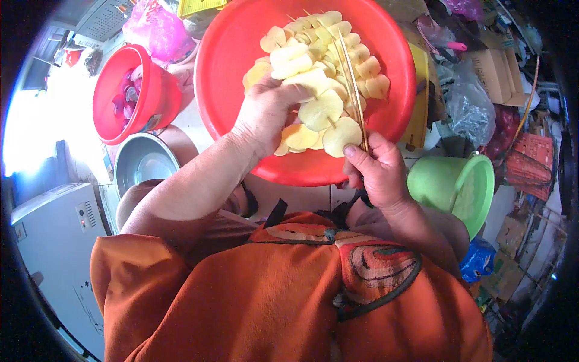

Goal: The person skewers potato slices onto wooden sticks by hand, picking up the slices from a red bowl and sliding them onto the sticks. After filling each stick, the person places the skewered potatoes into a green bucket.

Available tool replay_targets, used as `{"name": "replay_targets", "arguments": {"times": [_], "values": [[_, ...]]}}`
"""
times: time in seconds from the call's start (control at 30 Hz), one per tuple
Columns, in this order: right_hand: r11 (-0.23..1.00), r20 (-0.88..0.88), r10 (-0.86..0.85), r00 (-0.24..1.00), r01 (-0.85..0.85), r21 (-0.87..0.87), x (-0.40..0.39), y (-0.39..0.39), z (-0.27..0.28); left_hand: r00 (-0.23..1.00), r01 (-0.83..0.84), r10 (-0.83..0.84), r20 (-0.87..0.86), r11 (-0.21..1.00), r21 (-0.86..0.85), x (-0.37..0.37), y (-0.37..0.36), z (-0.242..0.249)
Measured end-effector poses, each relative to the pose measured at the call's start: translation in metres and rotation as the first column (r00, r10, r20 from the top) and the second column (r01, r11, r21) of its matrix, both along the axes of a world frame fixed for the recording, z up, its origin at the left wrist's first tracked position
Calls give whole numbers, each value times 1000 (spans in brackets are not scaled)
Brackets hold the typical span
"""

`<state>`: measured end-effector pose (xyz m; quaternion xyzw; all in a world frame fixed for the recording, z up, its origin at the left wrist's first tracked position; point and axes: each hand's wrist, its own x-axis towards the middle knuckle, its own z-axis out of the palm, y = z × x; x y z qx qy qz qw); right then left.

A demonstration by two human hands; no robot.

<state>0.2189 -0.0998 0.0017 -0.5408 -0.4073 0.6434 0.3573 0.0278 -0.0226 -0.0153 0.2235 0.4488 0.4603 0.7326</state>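
Note:
Over a large red basin [217, 78], my left hand [265, 114] is closed around a stack of thin, pale yellow potato slices [292, 60]. My right hand [380, 169] pinches several long bamboo skewers [351, 78], which point up and away across the basin. A potato slice [342, 137] lies against the right thumb. A stick tip shows through the slices between both hands; its full length is hidden. Beyond the hands, a heap of skewered potato slices [362, 57] rests in the basin. Loose slices [301, 137] lie under my left hand.
On the left stand a red bucket [163, 90] with purple-red pieces inside, a grey basin [123, 166] and a white appliance [57, 229]. To the right are a green bucket [431, 181], clear plastic bags [473, 105], a cardboard box [494, 75] and a red crate [528, 166].

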Motion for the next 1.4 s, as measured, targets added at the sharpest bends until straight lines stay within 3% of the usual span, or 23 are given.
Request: {"name": "replay_targets", "arguments": {"times": [0.03, 0.13, 0.33, 0.67, 0.73, 0.87, 1.03, 1.27, 1.4], "values": [[1000, 9, 5, 1000, -5, 16, 0, 0, 0, 992, 18, -2, 129, 993, -119, -3, 2, 1], [1000, 47, -9, 999, 9, 7, -1, 0, 1, 982, 19, 14, 190, 985, -172, -3, 2, 2], [1000, 47, 11, 999, -10, -16, 0, -2, 2, 979, 162, -140, 147, 974, -156, -8, 1, 0], [999, 33, 3, 999, -2, -37, 0, -2, 3, 983, 165, -152, 105, 978, -131, -9, 2, 4], [998, 42, -22, 999, 25, -64, 0, -2, 5, 979, 84, -41, 198, 973, -214, -9, 6, 9], [998, 35, -19, 999, 21, -63, 1, -2, 4, 969, 28, 18, 246, 982, -185, -17, 12, 4], [999, 12, 17, 1000, -16, -51, 1, -1, 4, 994, 22, -7, 105, 989, -144, -15, 11, 8], [998, 33, 30, 999, -28, -63, 1, -1, 2, 997, 40, -33, 67, 993, -110, -15, 11, 4], [996, 30, -65, 997, 67, -54, 5, 6, 4, 991, -26, 11, -132, 994, -111, -16, 13, 13]]}}
